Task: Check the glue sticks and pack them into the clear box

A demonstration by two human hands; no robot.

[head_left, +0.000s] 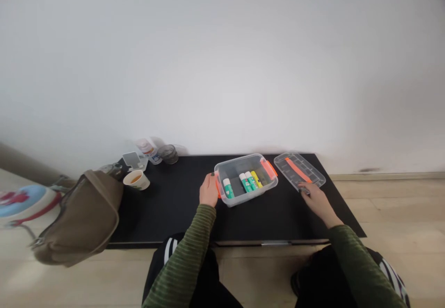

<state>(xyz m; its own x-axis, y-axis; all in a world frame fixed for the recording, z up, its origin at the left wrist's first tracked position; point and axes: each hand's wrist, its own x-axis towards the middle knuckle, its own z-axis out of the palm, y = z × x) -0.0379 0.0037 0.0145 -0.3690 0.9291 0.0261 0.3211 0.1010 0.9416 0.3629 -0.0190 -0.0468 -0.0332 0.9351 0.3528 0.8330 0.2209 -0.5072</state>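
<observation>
A clear plastic box (pixel 248 199) with orange latches stands without its lid on the black table. Inside it lie several glue sticks: one green-and-white glue stick (pixel 228 189) near the left end, two more in the middle, and a yellow glue stick (pixel 257 179) beside those. My left hand (pixel 208 190) is closed on the box's left end, by the latch. To the right, the clear lid (pixel 283 162) with an orange handle lies flat on the table. My right hand (pixel 317 202) has its fingers closed at the lid's near edge; the fingertips are partly hidden.
On the table's left side are a paper cup (pixel 136 181) of brownish drink, a brown bag (pixel 83 220), a white bottle (pixel 149 150), a dark glass jar (pixel 168 154) and a phone-like white object (pixel 132 160). A white wall (pixel 229 67) rises directly behind the black table (pixel 167 210).
</observation>
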